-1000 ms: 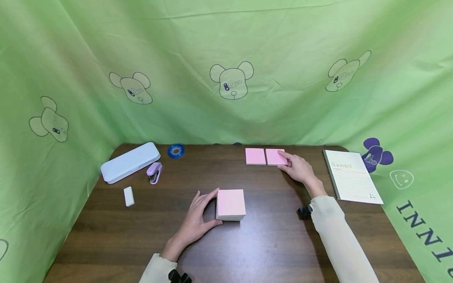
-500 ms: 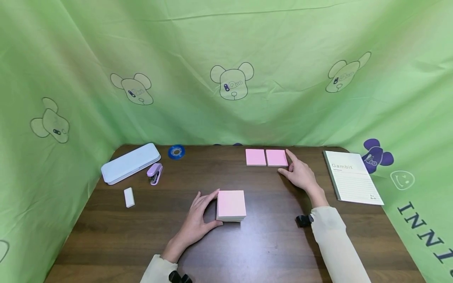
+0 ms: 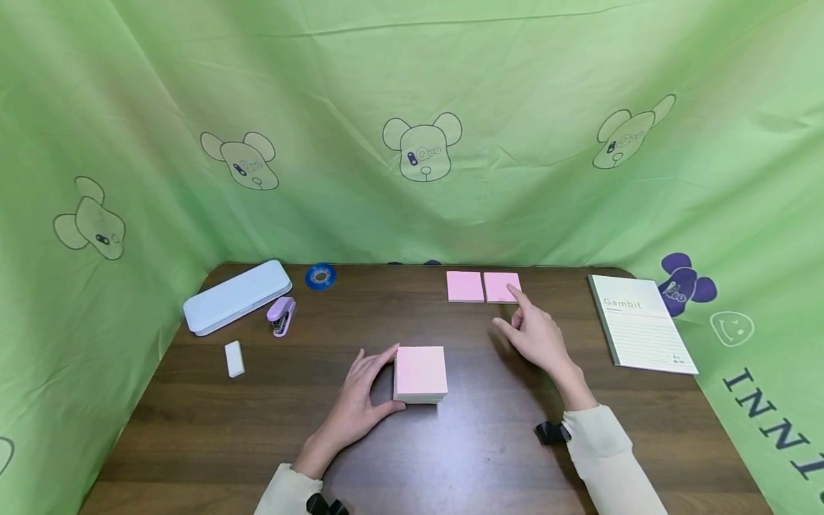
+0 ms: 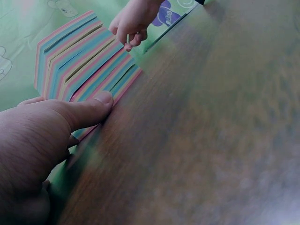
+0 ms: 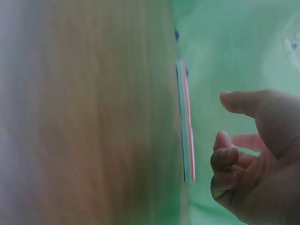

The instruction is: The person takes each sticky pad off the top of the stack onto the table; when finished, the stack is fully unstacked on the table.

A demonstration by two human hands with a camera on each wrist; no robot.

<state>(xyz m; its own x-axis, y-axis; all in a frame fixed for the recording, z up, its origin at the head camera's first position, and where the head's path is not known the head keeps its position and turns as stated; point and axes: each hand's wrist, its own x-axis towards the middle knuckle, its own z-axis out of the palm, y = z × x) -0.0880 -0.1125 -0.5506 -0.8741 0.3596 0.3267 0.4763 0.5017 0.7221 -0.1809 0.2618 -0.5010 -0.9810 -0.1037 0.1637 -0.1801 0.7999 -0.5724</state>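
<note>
A thick stack of sticky notes (image 3: 420, 370) with a pink top stands mid-table. My left hand (image 3: 350, 404) holds its left side, thumb at the near corner and fingers at the far one. In the left wrist view, the layered stack (image 4: 89, 61) shows pink, blue and yellow bands beside my thumb. Two thin pink sticky note pads (image 3: 465, 287) lie side by side at the back. My right hand (image 3: 539, 340) hovers just in front of the right-hand pad (image 3: 498, 286), holding nothing. Its index finger points forward, while other fingers curl loosely.
At the back left are a pale blue case (image 3: 238, 297), a purple stapler (image 3: 281, 315), a blue tape roll (image 3: 320, 276) and a white eraser (image 3: 234, 358). A notepad (image 3: 640, 322) lies at the right edge. Green cloth (image 3: 322, 200) hangs behind the table.
My right hand has let go of the right-hand pink pad and drawn back toward me, slightly left. My left hand and the stack have stayed in place.
</note>
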